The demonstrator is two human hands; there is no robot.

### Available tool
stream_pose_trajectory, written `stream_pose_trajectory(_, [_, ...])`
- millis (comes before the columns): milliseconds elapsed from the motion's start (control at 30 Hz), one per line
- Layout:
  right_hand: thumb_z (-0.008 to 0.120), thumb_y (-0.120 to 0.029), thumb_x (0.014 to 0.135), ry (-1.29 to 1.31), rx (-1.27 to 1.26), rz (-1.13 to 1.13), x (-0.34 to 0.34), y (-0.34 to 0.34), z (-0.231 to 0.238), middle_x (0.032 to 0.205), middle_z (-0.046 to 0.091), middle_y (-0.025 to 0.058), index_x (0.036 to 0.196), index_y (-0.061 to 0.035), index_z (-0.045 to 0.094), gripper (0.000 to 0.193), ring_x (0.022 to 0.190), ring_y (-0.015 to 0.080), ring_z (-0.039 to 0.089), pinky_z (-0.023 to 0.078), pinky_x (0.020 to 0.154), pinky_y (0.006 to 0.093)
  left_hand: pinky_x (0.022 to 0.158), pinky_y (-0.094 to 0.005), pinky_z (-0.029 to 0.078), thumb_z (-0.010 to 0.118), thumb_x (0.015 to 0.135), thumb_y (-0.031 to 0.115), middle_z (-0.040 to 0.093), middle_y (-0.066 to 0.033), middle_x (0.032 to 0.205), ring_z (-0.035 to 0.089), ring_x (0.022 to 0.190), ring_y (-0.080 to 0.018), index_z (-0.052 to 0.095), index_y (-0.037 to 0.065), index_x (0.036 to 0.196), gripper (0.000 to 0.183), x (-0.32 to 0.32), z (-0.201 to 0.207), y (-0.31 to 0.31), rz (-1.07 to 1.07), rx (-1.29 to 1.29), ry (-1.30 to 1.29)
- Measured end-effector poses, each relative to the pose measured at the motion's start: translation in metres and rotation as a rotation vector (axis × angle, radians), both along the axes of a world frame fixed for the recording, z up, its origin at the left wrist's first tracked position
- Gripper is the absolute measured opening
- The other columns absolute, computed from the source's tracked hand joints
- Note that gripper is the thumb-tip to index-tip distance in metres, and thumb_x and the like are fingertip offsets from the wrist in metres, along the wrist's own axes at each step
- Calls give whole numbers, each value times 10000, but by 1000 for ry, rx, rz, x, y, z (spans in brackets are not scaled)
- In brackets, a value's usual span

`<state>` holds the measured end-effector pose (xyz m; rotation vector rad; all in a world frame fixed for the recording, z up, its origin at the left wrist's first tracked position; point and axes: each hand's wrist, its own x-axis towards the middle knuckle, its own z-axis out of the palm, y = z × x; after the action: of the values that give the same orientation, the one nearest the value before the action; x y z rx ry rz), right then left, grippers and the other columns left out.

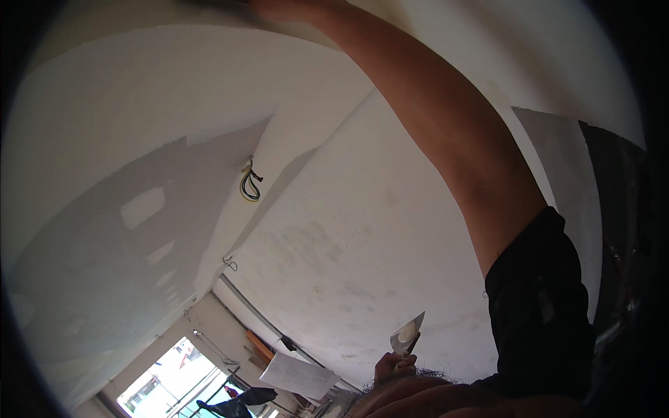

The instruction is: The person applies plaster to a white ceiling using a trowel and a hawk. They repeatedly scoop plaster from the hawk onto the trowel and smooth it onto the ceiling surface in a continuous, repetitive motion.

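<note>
My right arm reaches up across the view from the lower right, in a black short sleeve [533, 292]. At the top edge, my right hand [279, 10] is closed around a dark flat tool [219, 7] held against the pale plastered surface; the frame cuts off most of both. Low in the middle, my left hand [394, 365] grips a putty knife [408, 334] by its handle. Its pointed metal blade is turned upward, with a pale patch that looks like filler on it.
A loop of coloured wires [249, 184] hangs from the ceiling, and a smaller wire end [229, 263] sticks out farther off. Grey unplastered board [202, 157] shows whitish patches. Lower left are a bright window [174, 380], a white sheet [300, 375] and dark cloth [240, 403].
</note>
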<state>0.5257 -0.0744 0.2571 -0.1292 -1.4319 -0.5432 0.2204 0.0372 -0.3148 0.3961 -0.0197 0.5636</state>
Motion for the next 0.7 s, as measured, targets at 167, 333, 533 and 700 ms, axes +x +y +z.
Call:
stream_pose_trajectory(167, [378,-108,1072,-21,-4,-81,14,7,8,1360,626,217,1462,-59,524,419,1195,348,630,490,1040,443,555,-345,507,496,944,168,451,-31,751,480,580,-149,267,222,1601,698,2,0,4,9,-36,46])
stream_pose_trajectory(333, [398,-116,1075,-73,95,-35,-15,14,-13,1410,595,213,1494,-68,495,433,1283,351,577,440,1117,464,551,-204,450,501,878,42,482,-62,774,419,577,-100,242,65,1603,770,-2,5,-1,125,8,28])
stream_pose_trajectory(533, [397,-163,1097,-87,68,-70,0,16,-26,1434,578,207,1505,-60,478,429,1319,351,552,420,1143,459,554,-207,451,516,873,41,477,-63,766,424,573,-106,233,73,1608,788,9,5,6,70,-20,67])
stream_pose_trajectory(700, [427,-200,1088,-68,135,-84,-3,23,-42,1328,631,190,1466,-98,527,404,1221,337,597,457,1065,445,549,-212,444,516,881,59,469,-59,755,421,564,-115,244,84,1608,776,14,7,4,30,-34,58])
